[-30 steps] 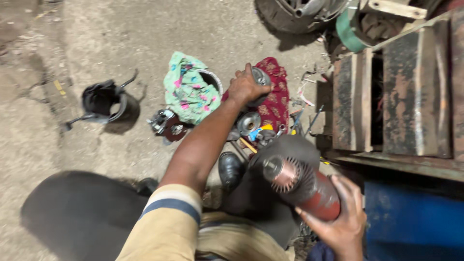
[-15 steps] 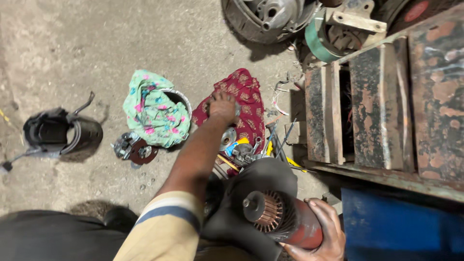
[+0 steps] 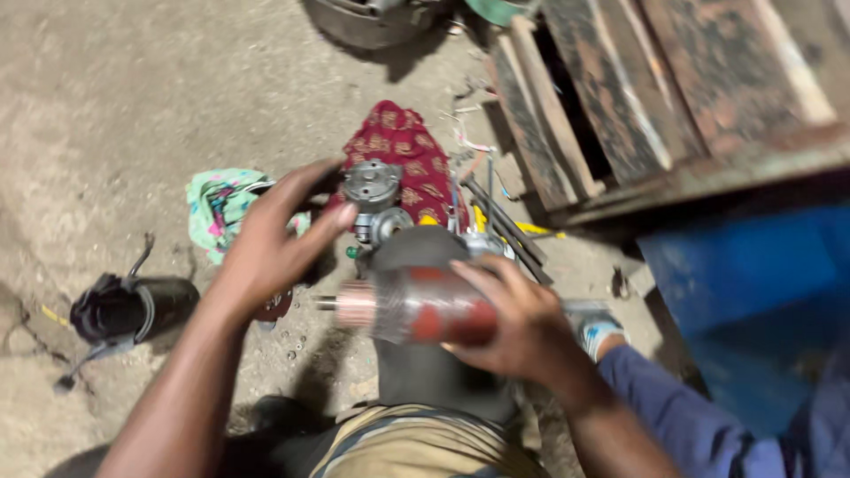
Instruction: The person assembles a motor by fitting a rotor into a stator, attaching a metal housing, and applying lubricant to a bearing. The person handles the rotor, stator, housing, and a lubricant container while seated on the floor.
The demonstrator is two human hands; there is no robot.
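Rotor (image 3: 416, 310) in right hand (image 3: 522, 323), left hand (image 3: 270, 243) open.

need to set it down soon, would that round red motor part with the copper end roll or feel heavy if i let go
Probably heavy for its size: the rotor looks like solid metal with a copper end. Its round body would likely roll on the gritty floor if laid on its side. The right hand wraps it from above; the left hand is beside it.
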